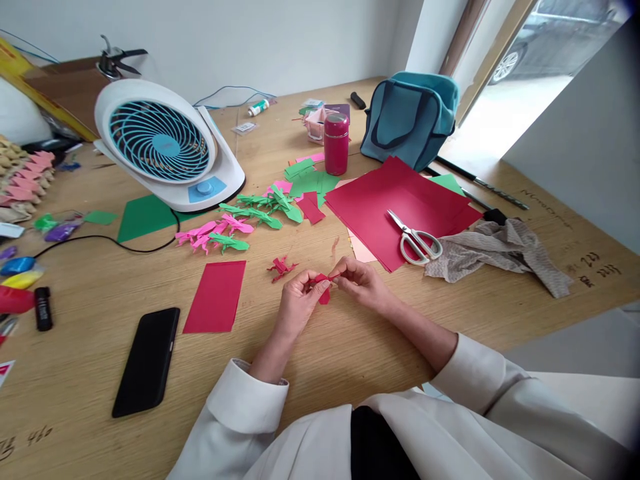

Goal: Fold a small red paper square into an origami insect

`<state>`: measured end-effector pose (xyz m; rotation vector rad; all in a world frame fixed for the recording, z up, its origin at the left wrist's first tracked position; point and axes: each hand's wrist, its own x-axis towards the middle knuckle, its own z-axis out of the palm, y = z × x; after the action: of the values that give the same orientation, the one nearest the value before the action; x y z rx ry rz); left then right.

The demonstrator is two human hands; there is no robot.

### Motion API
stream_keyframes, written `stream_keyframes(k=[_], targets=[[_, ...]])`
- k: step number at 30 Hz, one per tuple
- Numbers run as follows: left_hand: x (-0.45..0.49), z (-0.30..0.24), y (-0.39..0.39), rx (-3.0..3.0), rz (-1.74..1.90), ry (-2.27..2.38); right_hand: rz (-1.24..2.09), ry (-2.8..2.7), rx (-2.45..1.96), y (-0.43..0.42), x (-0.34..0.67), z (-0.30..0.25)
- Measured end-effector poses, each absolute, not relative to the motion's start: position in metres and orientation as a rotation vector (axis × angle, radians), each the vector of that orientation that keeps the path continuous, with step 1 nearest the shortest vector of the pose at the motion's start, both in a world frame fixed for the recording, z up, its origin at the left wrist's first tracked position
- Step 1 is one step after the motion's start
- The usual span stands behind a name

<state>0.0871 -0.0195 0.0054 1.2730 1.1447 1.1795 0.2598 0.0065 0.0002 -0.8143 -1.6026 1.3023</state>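
My left hand and my right hand meet over the wooden table, both pinched on a small folded piece of red paper. A finished red paper figure lies just beyond my left hand. A red paper rectangle lies flat to the left, with a black phone beside it. Pink and green folded figures are scattered farther back.
A stack of red paper sheets with scissors on it lies at the right, next to a crumpled cloth. A white and blue fan, a red bottle and a teal bag stand at the back.
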Motion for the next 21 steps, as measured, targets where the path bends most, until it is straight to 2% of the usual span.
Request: stream_keyframes(k=[4, 13, 21], targets=[[0.085, 0.008, -0.019, 1.35, 1.186, 1.166, 1.323, -1.615, -0.847, 0.008, 0.261, 0.005], [0.08, 0.008, -0.019, 1.542, 1.193, 1.28, 1.676, -1.459, -0.951, 0.014, 0.269, 0.018], [0.082, 0.018, -0.021, 1.658, 1.185, 1.267, 1.761, -1.437, -1.014, 0.016, 0.268, 0.019]])
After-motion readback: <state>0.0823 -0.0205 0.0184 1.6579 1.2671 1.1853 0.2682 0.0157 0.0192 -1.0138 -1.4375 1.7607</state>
